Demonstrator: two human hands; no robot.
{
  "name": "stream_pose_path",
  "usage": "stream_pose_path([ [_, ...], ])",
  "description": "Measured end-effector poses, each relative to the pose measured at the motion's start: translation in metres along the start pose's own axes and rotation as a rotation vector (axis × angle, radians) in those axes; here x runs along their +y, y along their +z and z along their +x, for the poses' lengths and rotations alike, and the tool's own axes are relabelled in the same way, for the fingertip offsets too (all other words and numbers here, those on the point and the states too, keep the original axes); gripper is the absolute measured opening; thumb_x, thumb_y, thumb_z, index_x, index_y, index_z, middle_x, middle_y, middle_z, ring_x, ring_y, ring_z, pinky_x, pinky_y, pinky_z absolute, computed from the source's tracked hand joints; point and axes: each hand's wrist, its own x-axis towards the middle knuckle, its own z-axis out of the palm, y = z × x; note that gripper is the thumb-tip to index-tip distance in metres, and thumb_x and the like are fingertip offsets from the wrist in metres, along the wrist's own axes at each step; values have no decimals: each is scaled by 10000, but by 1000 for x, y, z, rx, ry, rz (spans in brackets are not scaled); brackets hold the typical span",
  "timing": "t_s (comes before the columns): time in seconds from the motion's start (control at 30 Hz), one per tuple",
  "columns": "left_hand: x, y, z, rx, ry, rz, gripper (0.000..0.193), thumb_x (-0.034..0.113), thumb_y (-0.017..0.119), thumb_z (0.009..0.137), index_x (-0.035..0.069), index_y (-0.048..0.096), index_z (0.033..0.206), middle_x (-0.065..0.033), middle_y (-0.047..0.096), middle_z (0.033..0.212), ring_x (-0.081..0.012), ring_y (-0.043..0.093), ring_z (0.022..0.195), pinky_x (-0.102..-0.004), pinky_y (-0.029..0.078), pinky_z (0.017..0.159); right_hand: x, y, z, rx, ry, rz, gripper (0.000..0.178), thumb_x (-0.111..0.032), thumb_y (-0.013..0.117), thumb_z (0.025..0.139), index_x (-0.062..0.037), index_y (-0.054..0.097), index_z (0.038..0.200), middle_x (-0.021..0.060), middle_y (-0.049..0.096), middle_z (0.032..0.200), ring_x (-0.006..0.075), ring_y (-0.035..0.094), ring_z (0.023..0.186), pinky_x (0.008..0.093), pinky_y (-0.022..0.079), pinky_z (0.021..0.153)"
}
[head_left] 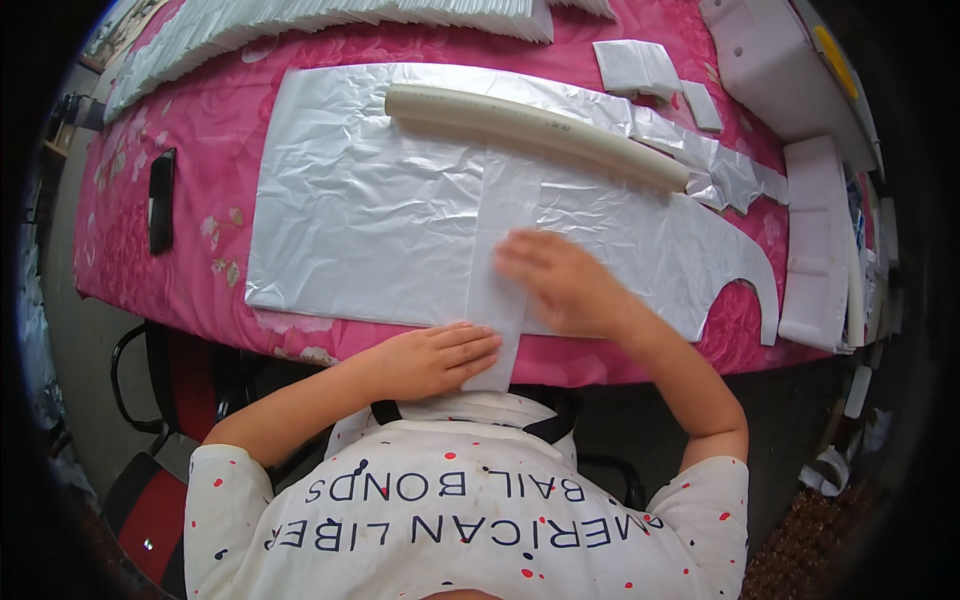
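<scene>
A stack of white plastic carrier bags [360,230] lies flat on the table, its cut-out handle end to the right. Across its middle runs a narrow folded white plastic strip [510,190], hanging over the near edge. My left hand [435,360] lies flat, fingers together and stretched out, on the strip's near end. Farther up and to the right, my right hand [560,280] rests over the strip with its fingers extended, slightly blurred. Neither hand is wrapped around anything. A long beige plastic pipe [530,130] lies across the far part of the bags.
A pink floral cloth [120,240] covers the table. On it lie a black narrow object [161,201] at left, folded white bundles [330,20] at the back and a small folded packet [636,68]. White foam pieces [812,240] stand at right. Red-and-black chairs [150,510] are at lower left.
</scene>
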Motion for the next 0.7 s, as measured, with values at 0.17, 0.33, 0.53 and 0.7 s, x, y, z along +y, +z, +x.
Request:
stream_pose_path([
  [0.17,-7,-13,0,170,65,-147,400,106,533,789,12,518,1178,-147,498,1260,-275,513,1133,-367,428,960,-27,15,-10,32,43,23,514,-13,621,622,-17,549,1132,122,525,1220,293,473,1157,374,399,967],
  [0.33,-14,-21,15,199,-140,-60,565,218,634,721,-3,481,1219,-165,498,1253,-276,498,1150,-391,395,973,-25,33,-15,240,127,-139,426,-5,632,633,-48,604,1056,91,568,1155,263,530,1070,349,447,895],
  [0.53,-23,-19,28,235,-357,-71,594,241,615,731,-7,453,1245,-159,566,1126,-284,545,1044,-398,407,910,-24,24,-13,349,177,-127,336,8,632,644,-69,646,970,55,636,956,233,599,814,327,492,677],
  [0.7,-28,-37,45,328,-792,-610,495,185,580,809,-26,452,1238,-156,605,1014,-305,584,921,-383,426,837,-19,9,-2,284,511,139,113,-95,609,768,-17,653,836,90,635,700,261,588,583,319,472,544],
])
